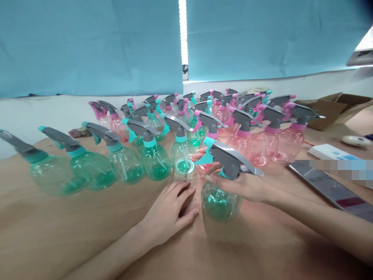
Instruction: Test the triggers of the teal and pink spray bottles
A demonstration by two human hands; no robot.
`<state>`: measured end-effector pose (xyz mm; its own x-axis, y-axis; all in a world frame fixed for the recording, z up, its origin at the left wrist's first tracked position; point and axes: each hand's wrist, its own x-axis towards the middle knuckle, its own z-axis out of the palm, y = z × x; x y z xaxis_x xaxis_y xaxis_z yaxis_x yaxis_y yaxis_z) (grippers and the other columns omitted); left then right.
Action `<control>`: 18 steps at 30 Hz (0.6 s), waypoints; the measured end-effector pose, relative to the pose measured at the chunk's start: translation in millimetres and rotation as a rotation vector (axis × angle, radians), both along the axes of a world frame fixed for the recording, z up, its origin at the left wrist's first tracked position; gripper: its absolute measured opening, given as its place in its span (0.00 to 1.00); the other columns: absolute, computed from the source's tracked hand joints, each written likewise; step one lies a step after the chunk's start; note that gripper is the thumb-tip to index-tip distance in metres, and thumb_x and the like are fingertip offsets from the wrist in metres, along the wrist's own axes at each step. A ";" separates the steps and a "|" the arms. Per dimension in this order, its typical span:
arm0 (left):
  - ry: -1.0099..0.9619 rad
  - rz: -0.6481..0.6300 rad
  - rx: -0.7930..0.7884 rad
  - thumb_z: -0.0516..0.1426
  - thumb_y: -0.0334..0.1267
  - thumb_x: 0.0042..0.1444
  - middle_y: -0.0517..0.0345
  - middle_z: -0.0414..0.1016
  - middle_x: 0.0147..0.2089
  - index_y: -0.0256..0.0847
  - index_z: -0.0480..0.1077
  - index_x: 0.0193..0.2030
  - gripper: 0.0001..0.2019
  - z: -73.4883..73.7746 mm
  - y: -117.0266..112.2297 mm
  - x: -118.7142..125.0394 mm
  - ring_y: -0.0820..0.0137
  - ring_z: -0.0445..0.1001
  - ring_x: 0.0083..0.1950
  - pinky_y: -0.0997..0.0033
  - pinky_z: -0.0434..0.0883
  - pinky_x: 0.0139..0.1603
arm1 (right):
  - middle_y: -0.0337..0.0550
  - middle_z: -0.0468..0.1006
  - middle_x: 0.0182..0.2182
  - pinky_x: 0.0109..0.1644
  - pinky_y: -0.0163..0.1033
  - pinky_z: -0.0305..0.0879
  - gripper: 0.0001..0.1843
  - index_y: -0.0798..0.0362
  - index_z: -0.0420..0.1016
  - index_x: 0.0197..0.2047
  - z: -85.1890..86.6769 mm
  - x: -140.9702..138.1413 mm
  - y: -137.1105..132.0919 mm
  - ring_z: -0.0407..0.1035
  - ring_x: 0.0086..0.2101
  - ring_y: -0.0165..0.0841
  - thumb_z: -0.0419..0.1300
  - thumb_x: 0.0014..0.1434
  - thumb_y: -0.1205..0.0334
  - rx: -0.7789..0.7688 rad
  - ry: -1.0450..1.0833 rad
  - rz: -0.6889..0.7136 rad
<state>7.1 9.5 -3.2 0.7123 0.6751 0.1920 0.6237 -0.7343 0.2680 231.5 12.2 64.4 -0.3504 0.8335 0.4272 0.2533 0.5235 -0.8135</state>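
In the head view my right hand [233, 184] is wrapped round the neck and shoulder of a clear green spray bottle [220, 206] with a grey and turquoise trigger head. The bottle is close to upright, its nozzle pointing left; whether its base touches the table I cannot tell. My left hand [173, 206] lies on the tabletop, fingers apart and holding nothing, just left of that bottle. Beyond my left fingertips stands another green spray bottle [183, 157]. A row of similar green bottles, among them one spray bottle [155, 161], runs off to the left.
Pink spray bottles, such as the pink bottle [269, 144], crowd the back right, with several more rows behind. On the right lie a phone [329, 188], a white box [330, 151] and a white mouse [355, 140]. An open cardboard box [329, 111] stands farther back.
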 end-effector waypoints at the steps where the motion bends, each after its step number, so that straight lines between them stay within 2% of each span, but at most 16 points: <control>1: 0.002 0.000 0.000 0.55 0.44 0.63 0.46 0.64 0.62 0.39 0.62 0.62 0.23 0.0 0.2 0.1 0.55 0.61 0.62 0.51 0.61 0.61 | 0.38 0.75 0.27 0.32 0.35 0.70 0.04 0.50 0.71 0.32 -0.6 0.2 -0.2 0.71 0.28 0.30 0.57 0.51 0.66 0.004 0.008 0.004; 11: -0.004 0.006 -0.005 0.56 0.44 0.62 0.46 0.64 0.62 0.40 0.62 0.62 0.23 0.7 0.5 0.7 0.54 0.62 0.62 0.51 0.62 0.61 | 0.36 0.73 0.28 0.30 0.32 0.68 0.07 0.49 0.71 0.32 -0.2 0.5 0.3 0.68 0.27 0.27 0.56 0.51 0.71 0.013 0.040 0.042; 18: 0.001 0.005 -0.008 0.56 0.44 0.62 0.46 0.64 0.62 0.39 0.63 0.62 0.23 0.5 -0.2 0.2 0.54 0.62 0.62 0.51 0.62 0.61 | 0.36 0.72 0.26 0.33 0.33 0.69 0.05 0.49 0.71 0.31 0.9 -0.4 0.2 0.68 0.27 0.28 0.56 0.52 0.69 0.010 0.044 0.045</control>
<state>7.3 9.3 -2.7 0.7089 0.6804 0.1858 0.6278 -0.7288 0.2734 231.1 12.4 65.3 -0.3682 0.8131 0.4508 0.1937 0.5414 -0.8182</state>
